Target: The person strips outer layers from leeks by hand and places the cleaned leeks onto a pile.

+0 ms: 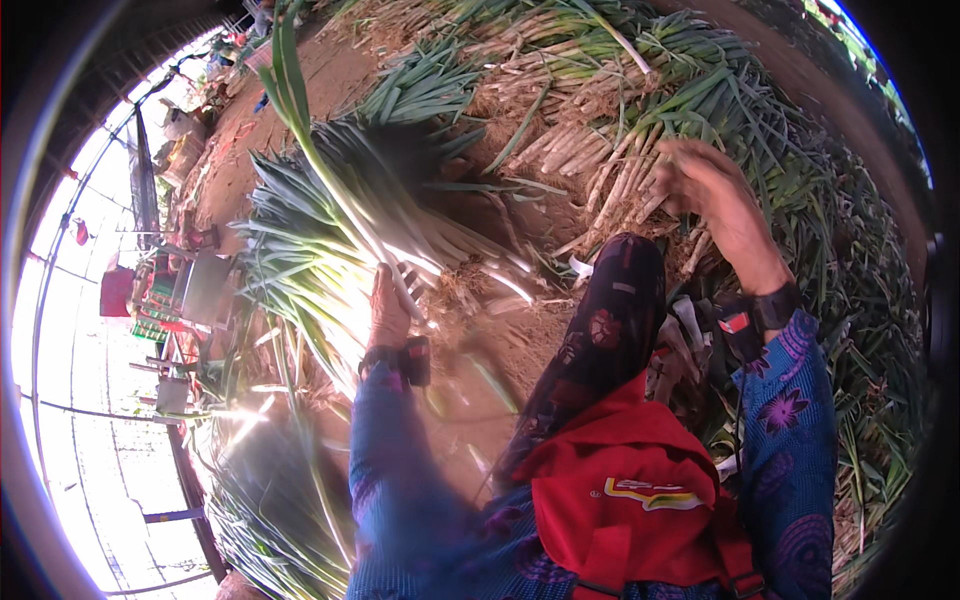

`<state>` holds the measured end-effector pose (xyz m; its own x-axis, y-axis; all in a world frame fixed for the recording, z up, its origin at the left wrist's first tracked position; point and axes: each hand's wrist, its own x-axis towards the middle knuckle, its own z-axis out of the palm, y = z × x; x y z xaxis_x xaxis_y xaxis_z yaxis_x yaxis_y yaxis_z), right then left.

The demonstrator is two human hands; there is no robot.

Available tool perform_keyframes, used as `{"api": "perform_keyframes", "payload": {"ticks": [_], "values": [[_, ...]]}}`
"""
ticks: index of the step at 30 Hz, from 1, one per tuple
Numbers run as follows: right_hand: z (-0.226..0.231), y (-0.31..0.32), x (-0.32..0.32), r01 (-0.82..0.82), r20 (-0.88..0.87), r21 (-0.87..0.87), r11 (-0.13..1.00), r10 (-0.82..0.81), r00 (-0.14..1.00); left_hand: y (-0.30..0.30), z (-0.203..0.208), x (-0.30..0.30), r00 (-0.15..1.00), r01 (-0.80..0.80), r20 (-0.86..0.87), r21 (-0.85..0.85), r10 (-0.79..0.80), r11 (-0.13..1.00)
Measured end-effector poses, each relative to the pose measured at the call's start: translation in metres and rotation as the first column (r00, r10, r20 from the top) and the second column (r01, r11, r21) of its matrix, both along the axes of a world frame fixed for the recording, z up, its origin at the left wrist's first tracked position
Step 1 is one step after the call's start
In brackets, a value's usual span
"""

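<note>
My left hand point(388, 315) is closed round the white lower stalk of a leek point(345, 200). The leek slants up and away to the left, its green leaves at the far end and its root end beside my fingers. Beneath it lies a heap of cleaned leeks point(310, 230) with bright white stalks. My right hand point(715, 190) is raised at the edge of a pile of soil-stained leeks point(620, 185). Its fingers are bent and apart, slightly blurred, with nothing visible in them.
More leeks point(290, 510) lie at the lower left, and a deep bank of leaves point(840, 350) fills the right side. My patterned knee point(615, 300) and red apron point(620, 470) are in the middle. Bare soil point(490, 345) with scraps lies between. A metal frame point(90, 400) stands far left.
</note>
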<state>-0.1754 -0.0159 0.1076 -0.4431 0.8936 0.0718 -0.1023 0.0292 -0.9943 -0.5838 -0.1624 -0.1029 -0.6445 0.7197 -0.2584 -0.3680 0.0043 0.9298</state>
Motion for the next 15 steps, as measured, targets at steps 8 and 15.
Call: {"api": "perform_keyframes", "payload": {"ticks": [8,15], "values": [[-0.153,-0.065,0.234,0.544,0.106,-0.397,0.739,-0.552,0.827,0.053,-0.076,0.067,0.847,-0.064,-0.509,-0.385,-0.154,0.921],[-0.291,-0.149,0.263,0.677,0.158,-0.591,0.439,-0.761,0.630,0.142,0.100,0.251,0.658,0.734,-0.363,0.114,-0.659,0.670]]}}
